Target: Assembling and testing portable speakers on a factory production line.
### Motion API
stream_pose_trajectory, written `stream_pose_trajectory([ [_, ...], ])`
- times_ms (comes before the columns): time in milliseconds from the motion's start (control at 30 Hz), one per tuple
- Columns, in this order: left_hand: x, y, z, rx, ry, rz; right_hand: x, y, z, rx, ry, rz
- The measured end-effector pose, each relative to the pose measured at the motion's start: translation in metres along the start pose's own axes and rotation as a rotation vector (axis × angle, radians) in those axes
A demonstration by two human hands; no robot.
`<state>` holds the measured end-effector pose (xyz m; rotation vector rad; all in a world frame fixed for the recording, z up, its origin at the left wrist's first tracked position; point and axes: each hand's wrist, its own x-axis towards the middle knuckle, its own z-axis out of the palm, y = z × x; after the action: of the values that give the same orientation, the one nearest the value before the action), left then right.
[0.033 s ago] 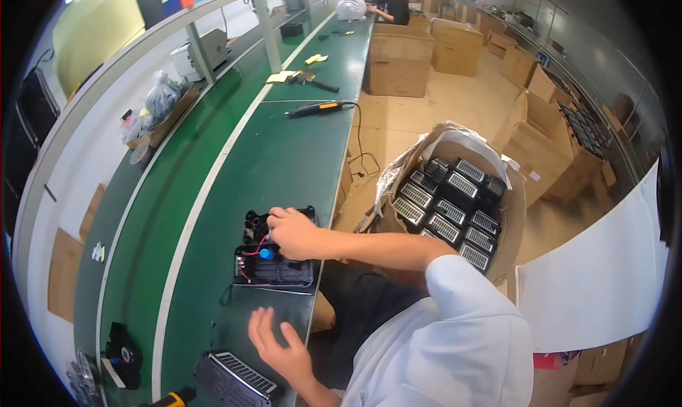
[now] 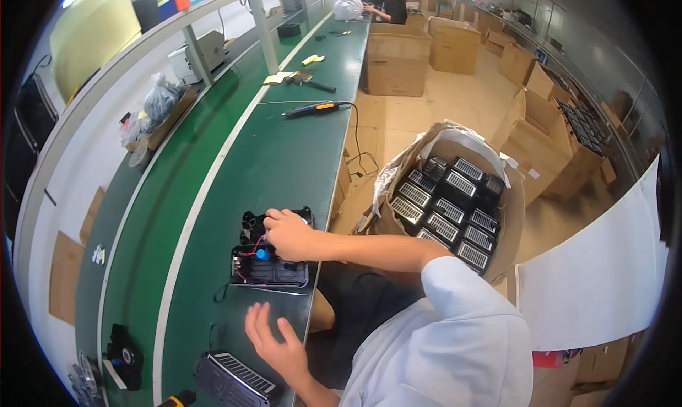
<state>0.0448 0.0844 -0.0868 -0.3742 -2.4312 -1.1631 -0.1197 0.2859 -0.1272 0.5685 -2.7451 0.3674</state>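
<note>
Open brown carton [image 2: 511,194] right of bench; closed cartons [image 2: 396,59] beyond.

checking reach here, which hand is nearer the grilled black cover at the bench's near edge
Left. The left hand hovers just above the grilled black cover; the right hand rests farther up on the open black unit.

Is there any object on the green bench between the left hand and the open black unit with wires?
Nothing visible does. The left hand hovers, fingers spread, above bare green bench; only that strip separates it from the open black unit, which the right hand already touches. The grilled black cover lies nearer the person.
</note>
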Motion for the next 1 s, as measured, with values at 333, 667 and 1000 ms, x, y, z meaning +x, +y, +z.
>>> stream_pose_trajectory([
  [333,0.071,0.018,-0.010,0.254,-0.080,0.110,-0.012,-0.004,-0.007,0.080,0.000,0.016],
  [667,0.186,0.078,-0.056,0.235,-0.358,0.032,-0.011,-0.006,0.005,0.107,0.118,0.013],
  [1000,0.202,0.013,-0.067,0.139,-0.437,-0.097,-0.017,0.000,-0.007,0.167,0.135,0.049],
])
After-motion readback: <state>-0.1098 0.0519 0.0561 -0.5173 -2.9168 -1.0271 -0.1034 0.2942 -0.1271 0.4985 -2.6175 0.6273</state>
